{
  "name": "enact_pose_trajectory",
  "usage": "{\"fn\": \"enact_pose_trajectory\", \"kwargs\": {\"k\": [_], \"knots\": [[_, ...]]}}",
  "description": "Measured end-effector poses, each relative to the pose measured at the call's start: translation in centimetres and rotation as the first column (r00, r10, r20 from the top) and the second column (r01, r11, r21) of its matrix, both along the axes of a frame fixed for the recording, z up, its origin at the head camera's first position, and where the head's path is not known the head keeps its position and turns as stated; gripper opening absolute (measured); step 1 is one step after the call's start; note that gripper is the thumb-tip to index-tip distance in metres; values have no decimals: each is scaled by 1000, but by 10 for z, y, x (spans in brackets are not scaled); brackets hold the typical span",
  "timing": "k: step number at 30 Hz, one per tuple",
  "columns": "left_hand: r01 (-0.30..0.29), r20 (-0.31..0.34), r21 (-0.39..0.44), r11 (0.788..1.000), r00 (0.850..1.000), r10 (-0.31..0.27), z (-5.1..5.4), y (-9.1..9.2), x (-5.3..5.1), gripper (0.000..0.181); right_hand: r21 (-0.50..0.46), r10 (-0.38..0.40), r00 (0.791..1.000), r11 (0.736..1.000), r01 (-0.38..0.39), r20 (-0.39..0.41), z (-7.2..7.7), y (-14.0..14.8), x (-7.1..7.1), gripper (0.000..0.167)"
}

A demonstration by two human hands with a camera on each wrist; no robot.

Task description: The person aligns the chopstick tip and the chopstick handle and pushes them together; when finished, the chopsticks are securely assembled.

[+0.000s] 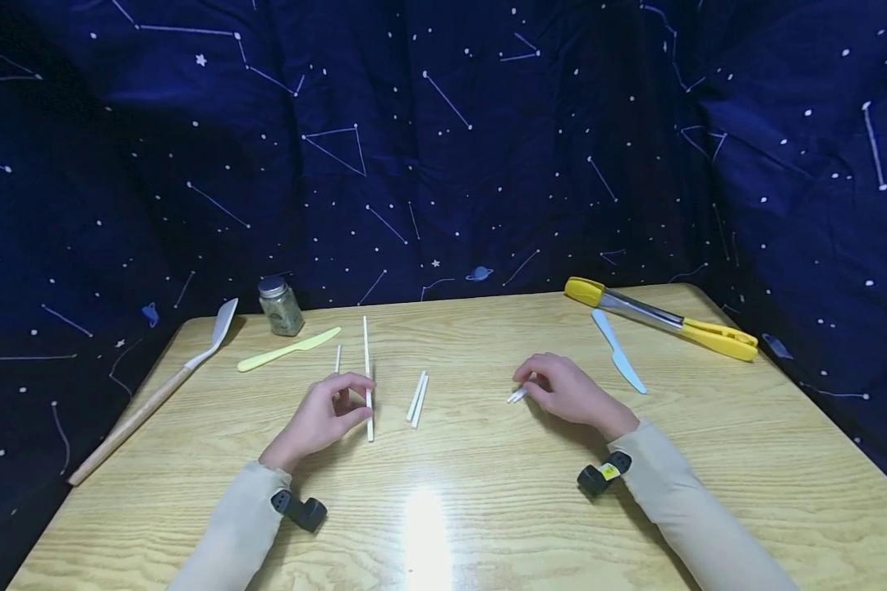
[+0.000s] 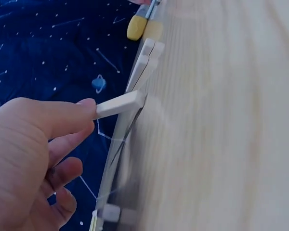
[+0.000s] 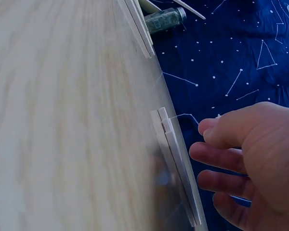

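Observation:
Between thumb and finger, my left hand point(image 1: 321, 420) pinches a long white stick point(image 1: 365, 349) near its lower part. In the left wrist view the left hand point(image 2: 33, 144) has the stick's squared end point(image 2: 123, 104) past the fingertips, close to the table. Another white stick point(image 1: 337, 359) shows just beyond that hand. Two white sticks point(image 1: 416, 400) lie side by side between the hands. My right hand point(image 1: 567, 390) hovers with loosely bent fingers over white sticks point(image 1: 516, 396). In the right wrist view, the right hand point(image 3: 250, 159) appears apart from these sticks point(image 3: 176, 163).
A wooden-handled spatula point(image 1: 148, 408), a lidded jar point(image 1: 282, 308) and a yellow knife point(image 1: 288, 350) lie or stand on the left. On the right are a blue knife point(image 1: 618, 353) and yellow-ended tongs point(image 1: 646, 312). A dark starry cloth point(image 1: 443, 197) hangs behind the table point(image 1: 503, 501).

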State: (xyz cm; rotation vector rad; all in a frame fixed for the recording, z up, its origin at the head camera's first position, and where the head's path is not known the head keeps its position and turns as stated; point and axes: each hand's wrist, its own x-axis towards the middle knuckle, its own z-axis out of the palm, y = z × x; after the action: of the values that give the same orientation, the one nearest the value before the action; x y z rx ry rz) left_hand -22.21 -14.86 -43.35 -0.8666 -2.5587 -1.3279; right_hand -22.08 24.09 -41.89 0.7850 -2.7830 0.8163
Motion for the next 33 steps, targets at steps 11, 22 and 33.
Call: {"fn": "enact_pose_trajectory", "kwargs": {"k": [11,22,33], "knots": [[-110,-182,-74,991,979,95,-6,-11,-7,42,-39,10,999,999,-8,48,-1,1,0,25],[-212,-285,-116,970,943,172,-11,-17,-9,36,-58,23,1000,998,-22,9,-3,2,-1,38],[-214,-371,-144,966,917,148,-15,-23,-13,37,-53,23,1000,998,-22,11,-5,-1,-1,22]]}}
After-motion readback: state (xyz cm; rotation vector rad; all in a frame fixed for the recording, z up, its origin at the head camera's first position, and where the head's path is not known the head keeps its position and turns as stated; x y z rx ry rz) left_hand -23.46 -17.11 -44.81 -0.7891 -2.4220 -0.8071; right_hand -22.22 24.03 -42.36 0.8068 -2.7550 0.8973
